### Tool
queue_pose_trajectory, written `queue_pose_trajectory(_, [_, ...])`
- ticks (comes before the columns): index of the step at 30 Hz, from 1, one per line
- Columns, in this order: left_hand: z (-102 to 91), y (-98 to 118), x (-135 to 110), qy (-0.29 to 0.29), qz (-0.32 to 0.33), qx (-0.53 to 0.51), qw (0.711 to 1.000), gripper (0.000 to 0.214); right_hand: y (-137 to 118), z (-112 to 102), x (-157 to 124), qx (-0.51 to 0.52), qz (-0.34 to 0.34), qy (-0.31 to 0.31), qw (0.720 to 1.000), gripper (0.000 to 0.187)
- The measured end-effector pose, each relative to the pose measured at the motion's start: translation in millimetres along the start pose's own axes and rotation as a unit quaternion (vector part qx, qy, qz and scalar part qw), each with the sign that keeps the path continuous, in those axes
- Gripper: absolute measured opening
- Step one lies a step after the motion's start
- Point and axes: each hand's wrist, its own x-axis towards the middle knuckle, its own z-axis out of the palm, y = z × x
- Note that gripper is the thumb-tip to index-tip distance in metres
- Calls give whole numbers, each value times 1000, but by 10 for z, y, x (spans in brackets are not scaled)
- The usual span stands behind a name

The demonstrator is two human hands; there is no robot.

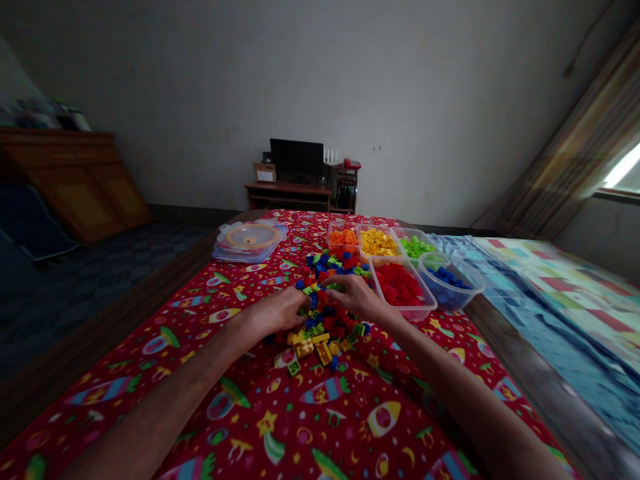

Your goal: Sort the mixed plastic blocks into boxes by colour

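Many mixed blocks (332,325) lie under and between the loosely curled fingers (340,280) of the left hand (285,309) and right hand (357,296); whether they grip any, I cannot tell. Red rocket-print cloth (345,417) covers the worktop (520,361) beneath them. Tubs (416,311) stand ahead-right of the fingers, lids (250,237) ahead-left; farther ahead, a monitor (297,159) and grey wall (400,80); well right, a bed (575,287).

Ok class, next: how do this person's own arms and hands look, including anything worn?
Both forearms are bare as far as they show, with no sleeve, watch or bracelet in sight. The left hand and right hand wear no gloves, and no markings stand out. The fingers are too small and dim to tell about rings.
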Motion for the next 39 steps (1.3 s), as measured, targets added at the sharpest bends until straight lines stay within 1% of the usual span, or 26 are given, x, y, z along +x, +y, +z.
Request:
queue_pose_trajectory(3, [-6,-29,28,23,7,-46,999,15,-2,-6,-4,7,7,-4,1000,28])
queue_pose_trajectory(5, [-51,-44,57,59,9,-127,990,19,-23,-27,-4,18,19,-6,1000,29])
queue_pose_trajectory(6, [-76,-50,72,79,1,-183,980,24,-36,-38,-3,24,25,-8,999,31])
queue_pose_trajectory(7, [-96,-53,88,94,-16,-245,965,32,-49,-43,-2,27,25,-8,999,33])
queue_pose_trajectory(8, [-107,-51,101,96,-36,-310,945,40,-58,-43,-2,26,19,-7,999,35])
queue_pose_trajectory(11, [-73,-8,128,59,-75,-480,872,64,-56,1,-10,-2,-45,-3,999,45])
queue_pose_trajectory(13, [-10,46,142,47,-84,-539,837,74,-34,39,-22,-28,-89,-13,996,45])
queue_pose_trajectory(15, [55,105,160,49,-95,-564,819,83,-20,51,-41,-49,-112,-36,992,40])
queue_pose_trajectory(19, [139,187,193,43,-100,-593,798,101,-62,3,-81,-94,-108,-65,988,34])
queue_pose_trajectory(21, [157,204,198,44,-95,-604,790,104,-97,-7,-92,-100,-101,-51,988,28])
queue_pose_trajectory(23, [167,207,200,48,-95,-608,786,103,-117,13,-94,-84,-106,-36,990,22])
queue_pose_trajectory(26, [177,188,208,46,-90,-595,798,99,-105,42,-80,-59,-125,-25,990,21])
queue_pose_trajectory(28, [174,160,220,52,-74,-586,805,95,-54,-15,-50,-65,-110,-10,992,19])
queue_pose_trajectory(29, [169,141,228,65,-67,-584,807,94,-12,-84,-24,-69,-94,4,993,20])
queue_pose_trajectory(31, [150,89,244,106,-58,-572,811,90,118,-319,51,-84,-49,44,994,23])
queue_pose_trajectory(33, [134,19,261,145,-53,-547,823,83,311,-663,157,-120,-7,91,989,25])
queue_pose_trajectory(35, [129,-58,276,164,-47,-519,837,72,553,-1059,281,-185,44,131,973,25])
queue_pose_trajectory(36, [130,-92,281,166,-45,-507,844,67,685,-1253,344,-215,78,142,963,26])
queue_pose_trajectory(37, [130,-119,284,166,-44,-496,851,63,816,-1431,406,-242,116,140,953,27])
queue_pose_trajectory(39, [121,-145,277,161,-44,-476,863,58,1061,-1718,522,-273,199,122,934,29])
